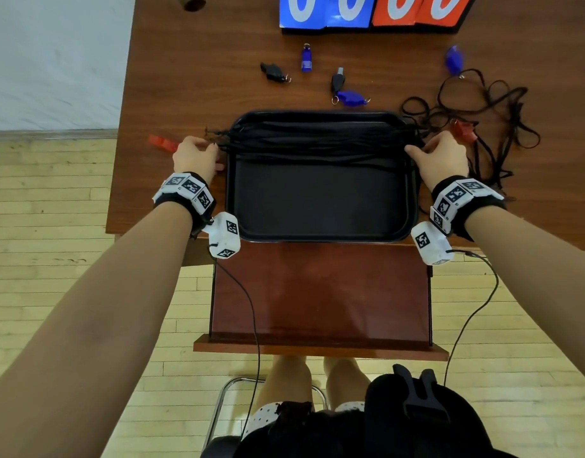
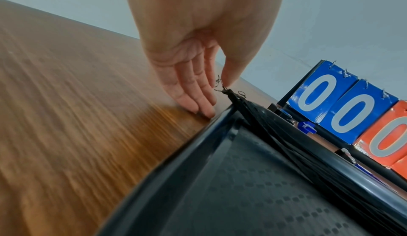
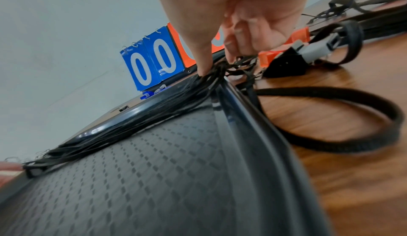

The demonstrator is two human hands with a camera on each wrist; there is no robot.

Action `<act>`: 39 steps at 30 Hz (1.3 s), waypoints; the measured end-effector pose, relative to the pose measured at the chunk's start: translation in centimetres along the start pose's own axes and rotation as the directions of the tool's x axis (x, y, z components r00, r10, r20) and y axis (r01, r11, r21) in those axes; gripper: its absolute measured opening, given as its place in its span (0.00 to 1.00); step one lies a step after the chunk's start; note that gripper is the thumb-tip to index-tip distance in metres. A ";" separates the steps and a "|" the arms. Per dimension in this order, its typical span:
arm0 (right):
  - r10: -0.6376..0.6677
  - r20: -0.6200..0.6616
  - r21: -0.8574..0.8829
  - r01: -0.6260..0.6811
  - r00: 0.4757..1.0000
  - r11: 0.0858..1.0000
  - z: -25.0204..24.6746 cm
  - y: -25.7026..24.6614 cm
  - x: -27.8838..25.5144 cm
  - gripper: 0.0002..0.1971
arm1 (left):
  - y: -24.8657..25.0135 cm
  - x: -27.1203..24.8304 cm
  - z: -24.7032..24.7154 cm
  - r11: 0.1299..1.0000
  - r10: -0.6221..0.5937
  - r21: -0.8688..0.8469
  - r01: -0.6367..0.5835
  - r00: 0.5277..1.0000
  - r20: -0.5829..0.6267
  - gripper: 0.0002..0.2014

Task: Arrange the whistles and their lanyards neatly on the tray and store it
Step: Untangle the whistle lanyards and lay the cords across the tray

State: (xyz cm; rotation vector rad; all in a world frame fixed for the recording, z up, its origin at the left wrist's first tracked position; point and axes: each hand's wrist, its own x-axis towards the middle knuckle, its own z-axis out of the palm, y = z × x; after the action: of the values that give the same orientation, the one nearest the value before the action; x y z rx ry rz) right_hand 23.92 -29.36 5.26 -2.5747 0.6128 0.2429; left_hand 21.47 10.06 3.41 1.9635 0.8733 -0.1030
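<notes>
Both hands pinched the lanyard bundle (image 1: pixel 317 143): left hand (image 1: pixel 195 157), right hand (image 1: pixel 441 158). Between those grips it stretched across the black tray (image 1: pixel 317 206), probably to straighten it.

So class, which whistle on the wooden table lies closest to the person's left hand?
The red plastic whistle, just left of the left hand; the others lie beyond or right of the tray.

Both bare forearms reach up the frame, the left hand (image 1: pixel 195 156) at centre left with fingers extended and thumb pinching, the right hand (image 1: pixel 441 157) at centre right with fingers curled.
</notes>
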 end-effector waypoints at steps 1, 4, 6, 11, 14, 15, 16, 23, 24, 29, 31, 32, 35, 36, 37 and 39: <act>-0.011 -0.007 -0.008 0.011 1.000 1.000 -0.1 -0.3 -0.1 0.23 | 0.1 -0.1 0.1 1.000 -0.005 -0.010 0.005 1.000 -0.007 0.07; -0.098 0.039 -0.021 0.099 0.994 0.995 -0.1 -1.7 -0.3 0.20 | 0.7 0.0 0.3 0.998 -0.022 -0.051 0.021 1.000 -0.013 0.14; -0.204 0.097 -0.017 0.207 0.974 0.978 0.3 -3.1 -0.6 0.16 | 1.0 0.4 0.3 0.997 -0.033 -0.074 0.034 0.999 0.009 0.19; -0.466 0.255 -0.029 0.488 0.847 0.872 3.0 -7.0 -1.4 0.11 | 0.8 2.0 0.6 0.999 -0.011 -0.034 0.013 0.999 0.050 0.19; -0.535 0.305 -0.044 0.573 0.788 0.818 4.7 -8.2 -1.7 0.11 | 0.5 2.7 0.9 0.999 0.036 -0.031 -0.034 0.997 0.072 0.15; -0.547 0.315 -0.043 0.588 0.775 0.808 5.1 -8.5 -1.8 0.11 | 0.4 2.9 0.9 0.998 0.047 -0.033 -0.044 0.995 0.089 0.13; -0.556 0.320 -0.036 0.597 0.767 0.802 5.5 -8.9 -1.8 0.11 | 0.3 2.9 0.9 0.998 0.055 -0.038 -0.051 0.993 0.103 0.11; -0.545 0.318 0.026 0.567 0.776 0.823 6.2 -10.7 -1.4 0.10 | 0.5 3.6 0.3 0.993 0.034 -0.117 -0.017 0.989 0.147 0.13; -0.543 0.310 0.031 0.562 0.781 0.826 6.0 -10.8 -1.3 0.09 | 0.7 3.9 0.3 0.993 0.025 -0.116 -0.007 0.988 0.154 0.14; -0.501 0.275 0.025 0.514 0.821 0.857 5.0 -10.1 -0.6 0.08 | 1.8 4.8 0.3 0.991 0.018 -0.135 0.001 0.990 0.143 0.11; -0.467 0.261 0.022 0.479 0.845 0.878 4.5 -9.5 -0.3 0.07 | 1.9 5.0 0.0 0.992 0.016 -0.125 -0.003 0.994 0.108 0.10; -0.451 0.254 0.026 0.460 0.855 0.887 4.2 -9.2 -0.2 0.07 | 1.9 5.2 -0.2 0.993 0.013 -0.115 0.000 0.994 0.113 0.09; -0.436 0.230 0.043 0.439 0.870 0.898 3.7 -8.5 0.0 0.06 | 1.9 5.3 -0.7 0.998 0.049 -0.053 -0.041 0.986 0.158 0.10; -0.435 0.227 0.049 0.436 0.871 0.899 3.7 -8.3 0.0 0.07 | 2.1 5.2 -0.6 0.996 0.092 -0.023 -0.089 0.980 0.176 0.10; -0.433 0.228 0.053 0.433 0.872 0.900 3.7 -8.3 0.0 0.07 | 2.3 5.2 -0.6 0.989 0.134 0.031 -0.144 0.969 0.205 0.10; -0.435 0.229 0.054 0.435 0.871 0.899 3.9 -8.3 -0.2 0.08 | 2.9 5.2 -0.4 0.952 0.207 0.158 -0.261 0.934 0.292 0.10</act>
State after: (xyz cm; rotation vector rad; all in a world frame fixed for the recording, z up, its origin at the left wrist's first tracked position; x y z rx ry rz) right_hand 27.31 -20.86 5.34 -2.5473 -0.0626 0.3851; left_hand 27.02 12.28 3.59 2.1579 0.4573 -0.3216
